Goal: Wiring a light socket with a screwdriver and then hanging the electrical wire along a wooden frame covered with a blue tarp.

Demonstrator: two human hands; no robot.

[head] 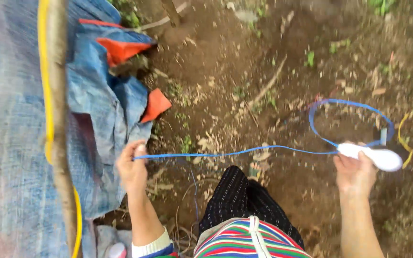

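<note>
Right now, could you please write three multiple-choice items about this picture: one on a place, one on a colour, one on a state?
1. Where is the tarp?
A. left of the person
B. far right
C. overhead

2. What colour is the string?
A. red
B. blue
C. green

3. How does the string run between the hands?
A. coiled
B. knotted
C. stretched across

Answers:
1 A, it covers the ground at the left.
2 B, a blue line.
3 C, the left hand pinches one end, the right hand holds a white tool.

Blue cord (244, 152), white handle (378, 157), blue-and-orange tarp (106, 110), rainbow-striped shirt (249, 241), brown soil (264, 57).
</note>
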